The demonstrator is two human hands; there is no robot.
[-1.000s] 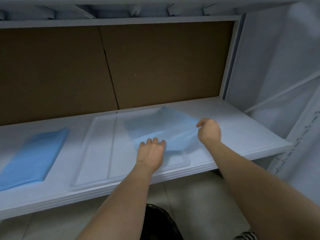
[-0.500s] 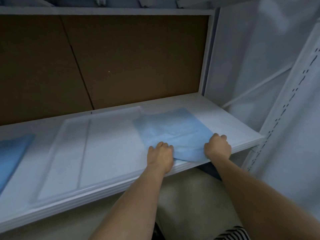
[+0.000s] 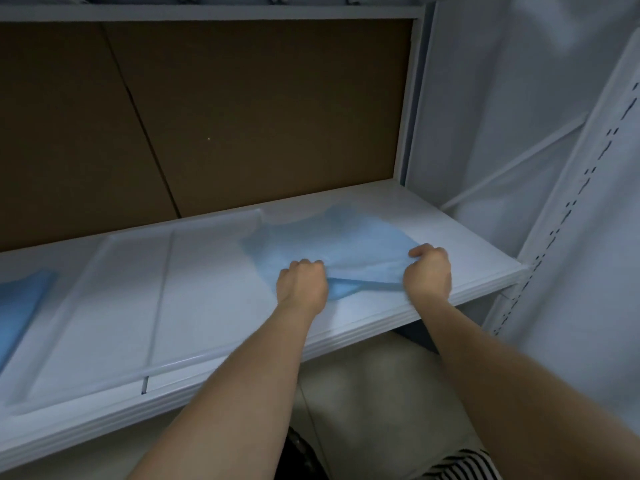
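A thin light blue sheet point(image 3: 349, 242) lies at the right end of a white shelf point(image 3: 446, 230), partly over the right end of a clear plastic tray point(image 3: 114, 306). My left hand point(image 3: 302, 282) grips the sheet's near left edge with curled fingers. My right hand point(image 3: 428, 271) grips its near right corner. The near edge is lifted and bunched between the two hands, and a darker fold shows beneath it.
A second folded blue sheet point(image 3: 20, 306) lies at the far left of the shelf. Brown cardboard point(image 3: 242, 116) backs the shelf. A white upright with slots point(image 3: 575, 202) stands at the right. Below are a pale floor point(image 3: 381, 393) and a dark object point(image 3: 301, 455).
Both hands went from resting on the sheet to gripping its near edge and lifting it, so the sheet is now bunched. The view has shifted right.
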